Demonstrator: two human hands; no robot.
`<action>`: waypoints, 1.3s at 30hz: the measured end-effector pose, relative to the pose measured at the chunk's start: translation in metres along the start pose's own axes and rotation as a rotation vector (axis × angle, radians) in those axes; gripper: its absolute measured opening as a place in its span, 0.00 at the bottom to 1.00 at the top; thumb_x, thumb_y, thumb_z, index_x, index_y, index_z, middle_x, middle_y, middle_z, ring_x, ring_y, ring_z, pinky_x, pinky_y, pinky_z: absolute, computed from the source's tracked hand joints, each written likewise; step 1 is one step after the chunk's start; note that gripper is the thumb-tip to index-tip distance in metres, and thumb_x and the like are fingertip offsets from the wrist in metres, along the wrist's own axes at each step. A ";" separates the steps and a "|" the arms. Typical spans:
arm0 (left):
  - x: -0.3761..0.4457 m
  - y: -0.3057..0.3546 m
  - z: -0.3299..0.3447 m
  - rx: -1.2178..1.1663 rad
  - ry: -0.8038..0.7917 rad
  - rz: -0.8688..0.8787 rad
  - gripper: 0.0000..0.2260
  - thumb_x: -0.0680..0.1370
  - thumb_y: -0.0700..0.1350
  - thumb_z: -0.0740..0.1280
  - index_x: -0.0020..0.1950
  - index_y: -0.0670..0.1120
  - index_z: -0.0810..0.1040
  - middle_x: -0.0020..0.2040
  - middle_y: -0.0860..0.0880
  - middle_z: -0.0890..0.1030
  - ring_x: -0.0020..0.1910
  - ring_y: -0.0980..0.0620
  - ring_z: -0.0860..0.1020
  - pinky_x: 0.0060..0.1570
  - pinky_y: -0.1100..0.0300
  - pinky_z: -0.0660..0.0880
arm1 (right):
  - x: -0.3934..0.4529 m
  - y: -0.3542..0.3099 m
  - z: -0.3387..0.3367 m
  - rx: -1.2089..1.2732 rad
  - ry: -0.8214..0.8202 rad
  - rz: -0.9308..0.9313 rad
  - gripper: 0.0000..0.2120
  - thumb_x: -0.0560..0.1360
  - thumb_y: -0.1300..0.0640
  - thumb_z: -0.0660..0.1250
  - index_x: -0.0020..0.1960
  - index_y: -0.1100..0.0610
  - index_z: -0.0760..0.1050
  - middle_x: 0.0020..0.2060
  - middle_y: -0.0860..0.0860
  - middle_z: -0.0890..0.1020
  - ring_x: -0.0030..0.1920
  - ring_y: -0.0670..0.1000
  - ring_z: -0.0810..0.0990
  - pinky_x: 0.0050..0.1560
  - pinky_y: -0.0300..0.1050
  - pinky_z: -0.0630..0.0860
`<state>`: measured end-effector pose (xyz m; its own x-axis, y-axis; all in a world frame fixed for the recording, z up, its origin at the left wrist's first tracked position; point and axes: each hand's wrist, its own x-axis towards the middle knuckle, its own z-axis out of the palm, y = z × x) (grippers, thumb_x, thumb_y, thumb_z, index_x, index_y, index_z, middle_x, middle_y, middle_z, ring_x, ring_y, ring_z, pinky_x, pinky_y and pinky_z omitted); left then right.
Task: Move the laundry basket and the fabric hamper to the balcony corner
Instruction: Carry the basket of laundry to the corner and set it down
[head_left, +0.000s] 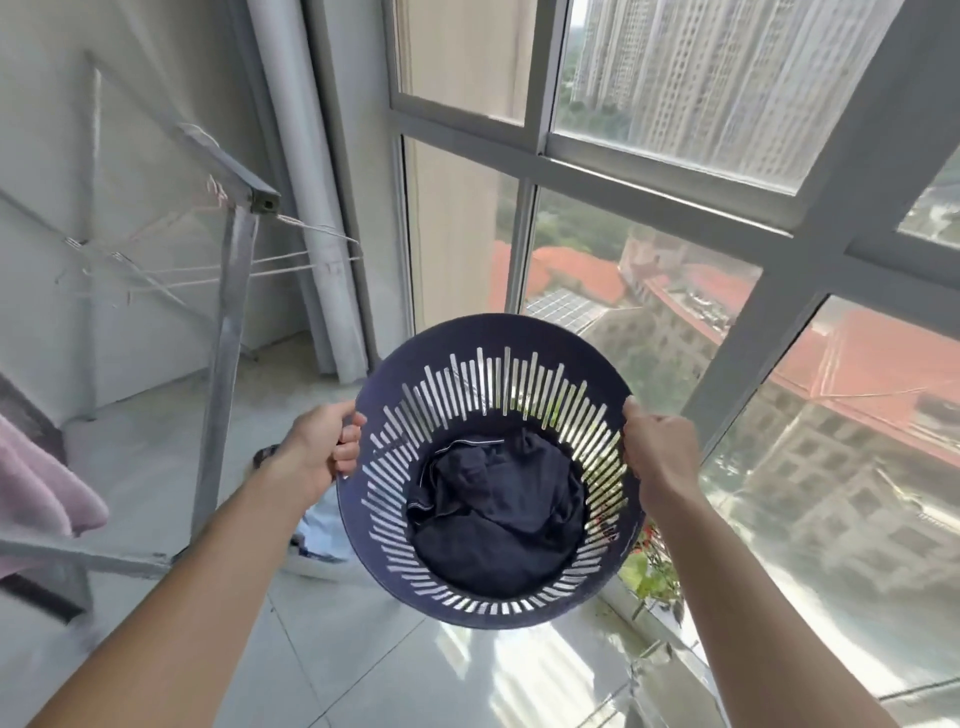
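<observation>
I hold a round dark-blue plastic laundry basket with slotted walls in the air above the balcony floor, seen from above. Dark clothes lie crumpled at its bottom. My left hand grips the rim on the left side. My right hand grips the rim on the right side. A light-blue fabric item shows on the floor just under the basket's left edge; whether it is the hamper I cannot tell.
A metal drying rack with wire hangers stands on the left, a pink towel draped at its near end. Tall windows run along the right. The corner with a white pipe lies ahead. A small plant sits by the window base.
</observation>
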<state>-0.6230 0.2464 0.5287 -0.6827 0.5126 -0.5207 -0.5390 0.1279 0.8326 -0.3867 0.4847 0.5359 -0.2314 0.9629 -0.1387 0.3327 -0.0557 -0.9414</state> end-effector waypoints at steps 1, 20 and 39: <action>0.005 0.002 -0.003 0.003 0.008 0.006 0.15 0.84 0.48 0.55 0.38 0.46 0.66 0.19 0.55 0.60 0.13 0.58 0.56 0.17 0.70 0.52 | 0.002 -0.002 0.007 -0.020 0.016 -0.001 0.23 0.78 0.47 0.64 0.28 0.53 0.60 0.23 0.49 0.62 0.26 0.50 0.59 0.31 0.45 0.59; 0.092 0.058 -0.041 -0.024 0.221 0.104 0.14 0.83 0.46 0.55 0.40 0.44 0.69 0.20 0.55 0.62 0.15 0.57 0.57 0.19 0.69 0.54 | 0.093 -0.063 0.131 0.086 -0.194 0.016 0.07 0.75 0.55 0.62 0.41 0.58 0.69 0.34 0.56 0.68 0.29 0.50 0.62 0.30 0.47 0.57; 0.218 0.136 0.044 -0.102 0.350 0.166 0.12 0.81 0.47 0.56 0.38 0.45 0.68 0.18 0.56 0.58 0.14 0.57 0.56 0.19 0.70 0.52 | 0.287 -0.128 0.198 0.112 -0.285 -0.124 0.15 0.69 0.48 0.63 0.30 0.53 0.64 0.30 0.55 0.67 0.35 0.54 0.66 0.39 0.52 0.64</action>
<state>-0.8235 0.4129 0.5363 -0.8820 0.1962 -0.4285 -0.4416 -0.0263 0.8968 -0.6766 0.7163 0.5555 -0.5156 0.8525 -0.0861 0.1865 0.0137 -0.9824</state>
